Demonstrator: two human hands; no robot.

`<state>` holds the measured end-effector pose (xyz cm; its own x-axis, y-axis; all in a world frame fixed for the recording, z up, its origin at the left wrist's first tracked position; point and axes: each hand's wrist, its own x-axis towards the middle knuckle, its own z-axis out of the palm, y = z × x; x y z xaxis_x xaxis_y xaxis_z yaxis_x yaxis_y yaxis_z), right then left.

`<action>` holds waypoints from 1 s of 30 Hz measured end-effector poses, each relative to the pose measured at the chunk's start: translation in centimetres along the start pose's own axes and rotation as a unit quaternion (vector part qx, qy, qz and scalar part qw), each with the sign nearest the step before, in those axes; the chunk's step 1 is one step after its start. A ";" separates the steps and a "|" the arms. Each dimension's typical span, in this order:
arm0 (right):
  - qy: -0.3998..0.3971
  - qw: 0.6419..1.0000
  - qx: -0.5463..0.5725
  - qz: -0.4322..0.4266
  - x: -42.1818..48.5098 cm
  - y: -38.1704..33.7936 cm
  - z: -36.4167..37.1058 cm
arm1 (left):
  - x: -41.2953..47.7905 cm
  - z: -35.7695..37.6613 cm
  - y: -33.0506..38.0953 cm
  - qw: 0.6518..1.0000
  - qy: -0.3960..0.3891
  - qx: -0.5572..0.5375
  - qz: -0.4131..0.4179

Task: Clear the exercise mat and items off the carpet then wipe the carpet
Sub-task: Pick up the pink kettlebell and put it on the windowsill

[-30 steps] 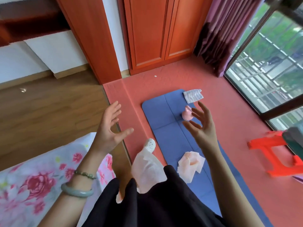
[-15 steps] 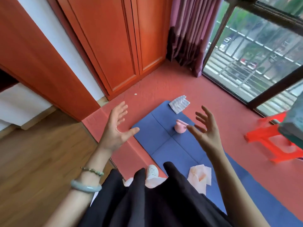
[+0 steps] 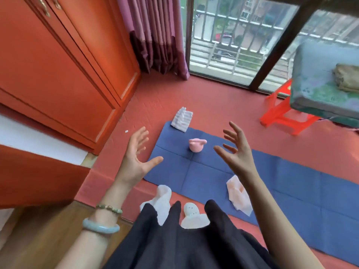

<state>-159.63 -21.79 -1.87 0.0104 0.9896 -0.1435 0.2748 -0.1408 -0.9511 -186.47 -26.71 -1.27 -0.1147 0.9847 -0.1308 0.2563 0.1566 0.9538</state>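
A blue exercise mat [image 3: 291, 183] lies flat on the red carpet [image 3: 217, 101]. A small pink kettlebell [image 3: 196, 145] stands on the mat's far end. A folded white striped towel [image 3: 182, 119] lies at the mat's far corner, half on the carpet. A crumpled pale peach cloth [image 3: 238, 195] lies on the mat's near edge. A white cloth [image 3: 162, 200] lies on the carpet by my feet. My left hand [image 3: 136, 158] and my right hand [image 3: 237, 150] hover in the air above the mat, fingers spread, holding nothing.
An orange-red wardrobe [image 3: 64, 65] stands on the left, with a purple curtain [image 3: 155, 33] and a barred window [image 3: 239, 39] beyond. A red plastic stool [image 3: 281, 111] carries a cushion [image 3: 322, 80] at the right. My white slipper [image 3: 191, 210] shows below.
The view has swung right and forward toward the window, so the mat now lies straight ahead. Both hands stay raised and spread, holding nothing.
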 end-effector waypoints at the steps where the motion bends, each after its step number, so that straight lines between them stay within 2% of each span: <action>1: 0.015 1.000 -0.002 0.002 0.4 0.0 0.5 | 1.0 -0.6 -0.2 1.000 -0.017 0.006 0.000; 8: 0.081 0.996 -0.003 0.030 3.3 1.0 4.1 | 8.8 -2.6 -3.2 0.992 -0.122 0.028 -0.017; 15: 0.072 0.994 -0.007 0.081 8.1 8.1 6.3 | 16.7 2.7 -9.8 0.978 -0.200 0.063 -0.024; 19: 0.075 0.994 -0.028 0.074 12.4 17.1 7.2 | 21.4 7.7 -18.1 0.971 -0.221 0.089 -0.012; 30: 0.068 0.991 -0.103 0.043 23.9 49.0 12.0 | 32.2 19.7 -47.8 0.964 -0.226 0.138 0.003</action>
<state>-157.51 -5.38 -55.16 0.1675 0.9711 -0.1701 0.4572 -0.2294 -0.8593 -183.51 -1.00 -56.39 0.3022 0.9081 -0.2899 0.5087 0.1035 0.8547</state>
